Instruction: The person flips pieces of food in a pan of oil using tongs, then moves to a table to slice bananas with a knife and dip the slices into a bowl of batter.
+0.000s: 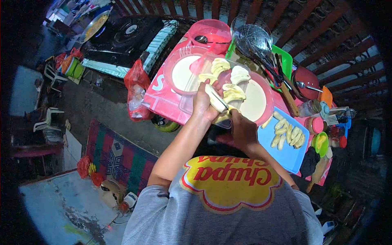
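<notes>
My left hand holds a peeled banana lying across its palm and fingers. My right hand is closed around a knife, whose handle it hides; a short stretch of the blade shows against the banana's near end. Beneath both hands is a clear plastic tray with several bananas cut into fans. On its left stands a bowl of pale batter, and on its right a pink basin with more pale batter. Whole peeled bananas lie on a blue tray beside my right forearm.
A strainer and other utensils lie over a green tray at the back. Jars crowd the right edge. A red plastic bag hangs at the table's left, near a black stove and a pan.
</notes>
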`<act>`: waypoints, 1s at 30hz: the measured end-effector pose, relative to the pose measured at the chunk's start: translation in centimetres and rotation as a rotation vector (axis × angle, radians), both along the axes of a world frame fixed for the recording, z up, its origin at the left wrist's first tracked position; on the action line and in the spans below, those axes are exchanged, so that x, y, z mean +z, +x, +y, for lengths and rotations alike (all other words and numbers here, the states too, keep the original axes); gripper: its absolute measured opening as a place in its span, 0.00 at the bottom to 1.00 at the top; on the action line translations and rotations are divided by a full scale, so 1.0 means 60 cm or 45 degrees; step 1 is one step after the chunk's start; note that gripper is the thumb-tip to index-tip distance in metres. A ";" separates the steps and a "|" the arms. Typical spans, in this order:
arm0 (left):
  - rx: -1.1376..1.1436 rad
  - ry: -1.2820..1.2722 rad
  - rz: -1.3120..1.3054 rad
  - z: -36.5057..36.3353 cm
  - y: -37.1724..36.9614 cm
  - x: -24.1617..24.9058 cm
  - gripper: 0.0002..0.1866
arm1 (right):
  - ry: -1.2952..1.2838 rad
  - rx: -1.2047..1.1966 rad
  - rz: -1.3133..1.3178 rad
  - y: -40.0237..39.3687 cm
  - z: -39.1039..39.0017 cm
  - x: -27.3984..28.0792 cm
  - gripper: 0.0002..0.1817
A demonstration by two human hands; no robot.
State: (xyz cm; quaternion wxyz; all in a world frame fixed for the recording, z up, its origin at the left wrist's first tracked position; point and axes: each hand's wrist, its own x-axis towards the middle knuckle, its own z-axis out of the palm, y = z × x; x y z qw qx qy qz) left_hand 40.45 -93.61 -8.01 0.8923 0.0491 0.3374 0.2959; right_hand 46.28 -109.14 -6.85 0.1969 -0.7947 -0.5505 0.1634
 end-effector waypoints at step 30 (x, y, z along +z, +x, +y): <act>-0.018 0.052 0.085 -0.028 -0.006 0.047 0.18 | 0.322 -0.069 -0.024 0.001 0.032 -0.048 0.37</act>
